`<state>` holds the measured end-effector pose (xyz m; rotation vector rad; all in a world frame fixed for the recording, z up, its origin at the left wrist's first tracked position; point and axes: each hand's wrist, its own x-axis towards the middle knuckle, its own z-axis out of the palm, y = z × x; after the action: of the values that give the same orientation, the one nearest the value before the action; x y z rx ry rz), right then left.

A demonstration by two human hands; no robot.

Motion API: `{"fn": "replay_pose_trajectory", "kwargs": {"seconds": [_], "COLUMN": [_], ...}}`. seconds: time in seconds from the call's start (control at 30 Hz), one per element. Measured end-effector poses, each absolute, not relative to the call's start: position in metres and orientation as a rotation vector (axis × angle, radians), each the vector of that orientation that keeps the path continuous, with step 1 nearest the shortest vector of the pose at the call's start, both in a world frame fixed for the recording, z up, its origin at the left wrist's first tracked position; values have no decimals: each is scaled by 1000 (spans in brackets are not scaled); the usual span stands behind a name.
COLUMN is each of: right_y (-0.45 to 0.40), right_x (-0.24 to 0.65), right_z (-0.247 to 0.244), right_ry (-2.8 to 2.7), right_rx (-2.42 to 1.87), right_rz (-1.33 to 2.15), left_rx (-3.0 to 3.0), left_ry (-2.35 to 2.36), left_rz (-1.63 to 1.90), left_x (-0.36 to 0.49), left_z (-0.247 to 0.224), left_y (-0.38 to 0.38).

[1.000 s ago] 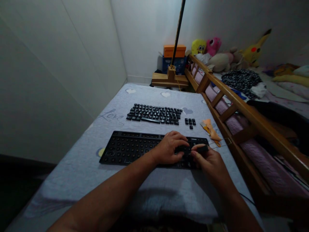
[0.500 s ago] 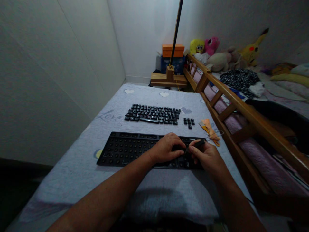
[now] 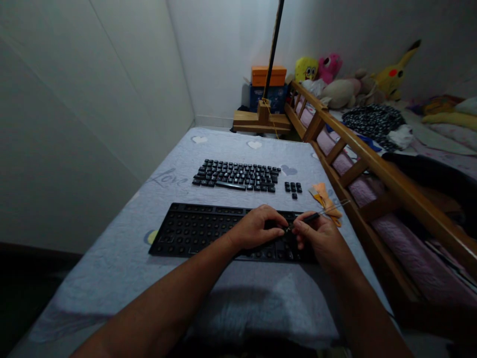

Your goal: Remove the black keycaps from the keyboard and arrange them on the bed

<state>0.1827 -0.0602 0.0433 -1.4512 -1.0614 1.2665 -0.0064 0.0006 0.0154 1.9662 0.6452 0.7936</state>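
Black plastic makes up the keyboard base [image 3: 201,228], which lies flat on the pale patterned cloth [image 3: 156,199], many of its key positions bare. A slip of the tool could scratch the frame or catch a switch, since both hands crowd one small spot and hide much of it. A hard sideways pull might bend something there, and a small piece coming free suddenly could flick into the neighbouring gaps.

The base sits beneath both grips, near its right end, with most of its length stretching out to the left. At that spot the left hand [image 3: 257,227] has thumb and forefinger nearly together; whether they pinch anything I cannot tell. The right hand [image 3: 323,238] pinches a dark-handled tool [image 3: 310,217], its wire end pointing away to the right.

Beyond the base, loose keycaps [image 3: 238,176] lie in rows, with a smaller cluster [image 3: 292,187] beside them. A sweeping wrist or a tug on the cloth could disorder them, because nothing seems to fix them down. Farther right lies an orange item [image 3: 326,199], near the wooden rail [image 3: 350,144].
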Motion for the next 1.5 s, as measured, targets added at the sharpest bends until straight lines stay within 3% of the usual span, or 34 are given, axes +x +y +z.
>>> {"fn": "replay_pose_trajectory", "kwargs": {"seconds": [0.33,0.6,0.8,1.5], "right_y": [-58,-61,-64,-61], "right_x": [188,191,181,171], "right_z": [42,48,56,53], "right_ry": [-932,-1305,-1273,-1572], "right_rx": [-1381,-1448,-1546,-1634], "right_rz": [1311,1074,1149,838], "left_rx": [1805,1564,1441,1420], "left_ry": [667,642,638,613], "left_rz": [797,797,787,776], "left_x": [-8,-7,-7,-7], "left_z": [18,17,16,13], "left_y": [1,3,2,2]}}
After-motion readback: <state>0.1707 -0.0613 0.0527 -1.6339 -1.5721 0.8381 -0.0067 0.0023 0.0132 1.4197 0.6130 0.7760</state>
